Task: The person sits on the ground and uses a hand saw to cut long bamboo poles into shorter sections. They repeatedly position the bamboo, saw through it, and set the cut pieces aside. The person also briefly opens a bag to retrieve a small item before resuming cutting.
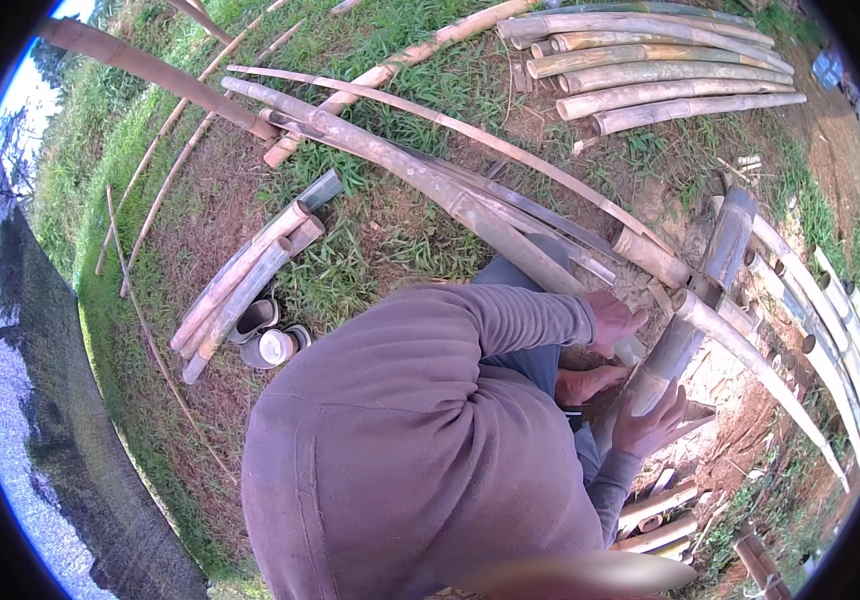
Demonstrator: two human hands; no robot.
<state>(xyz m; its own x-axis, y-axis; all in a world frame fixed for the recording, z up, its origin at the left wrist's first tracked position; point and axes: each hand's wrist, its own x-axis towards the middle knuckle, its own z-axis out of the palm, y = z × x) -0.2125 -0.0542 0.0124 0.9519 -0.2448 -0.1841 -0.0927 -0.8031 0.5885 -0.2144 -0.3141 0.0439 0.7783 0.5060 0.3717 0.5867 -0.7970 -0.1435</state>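
Observation:
Both of my arms, in grey-brown sleeves, reach to the right over blue trousers. My left hand (617, 324) is closed around a small pale grey piece (630, 350) just above a thick bamboo pole (665, 365); I cannot make out what the piece is. My right hand (647, 420) grips the pole's near part from the side, some fingers stretched out along it. A bare foot (590, 384) shows between the hands, beside the pole. The pole slants away to the upper right, where thinner bamboo pieces (655, 258) cross it.
Long bamboo poles (450, 200) lie across the grass ahead. Stacked poles (670, 75) lie at far right, more poles (830, 340) at the right edge. Short lengths (240, 280), shoes (257, 318) and a white cup-shaped container (277, 347) sit at left. Cut pieces (660, 515) lie near right.

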